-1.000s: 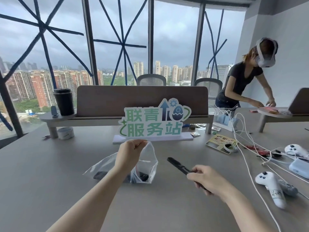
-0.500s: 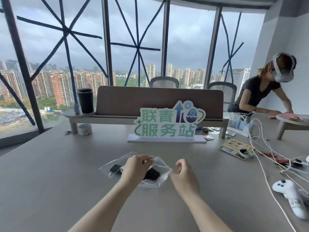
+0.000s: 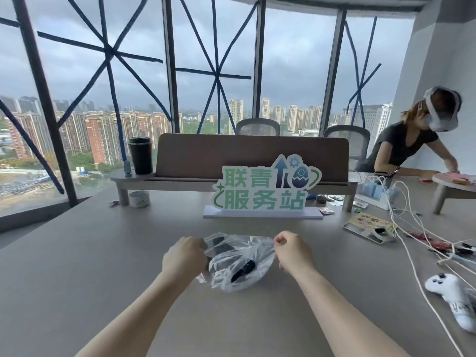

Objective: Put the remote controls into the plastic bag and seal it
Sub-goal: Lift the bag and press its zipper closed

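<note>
A clear plastic bag hangs just above the grey table at centre, held between both hands. Inside it I see black remote controls: one low in the bag, another higher near the left side. My left hand pinches the bag's left top corner. My right hand pinches the right top corner. The bag's upper edge is stretched between them.
A green and white sign stands behind the bag. White cables and a white game controller lie at right. A black cup sits on a low shelf. Another person leans over the table's far right.
One second ago my right hand held a black remote outside the bag. That remote is now inside, and both hands have taken the bag's top corners and lifted it.
</note>
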